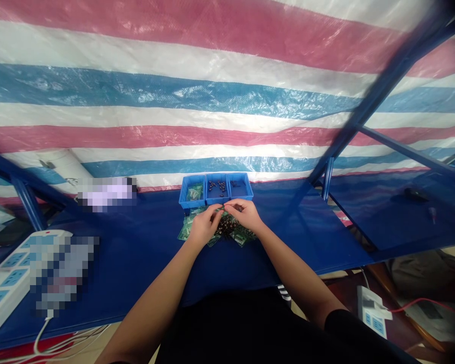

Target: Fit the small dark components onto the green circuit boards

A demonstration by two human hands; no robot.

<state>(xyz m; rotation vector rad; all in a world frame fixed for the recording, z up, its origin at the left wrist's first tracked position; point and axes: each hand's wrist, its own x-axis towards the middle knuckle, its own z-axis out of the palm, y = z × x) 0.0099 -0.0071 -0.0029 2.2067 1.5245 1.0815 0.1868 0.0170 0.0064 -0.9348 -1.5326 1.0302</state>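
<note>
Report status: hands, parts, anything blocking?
Left hand and right hand close together, fingertips nearly meeting; anything held too small to tell. Dark small parts heaped below among green pieces. Blue bins just beyond; no obstruction visible.

Heap of dk parts (225,227) btwn grn pcs (240,237)

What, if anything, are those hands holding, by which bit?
Can't tell: anything the bare left hand and right hand pinch in their fingertips is too small.

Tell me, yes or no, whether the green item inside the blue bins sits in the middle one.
No, it lies in the left bin, while the middle bin holds small dark parts.
</note>
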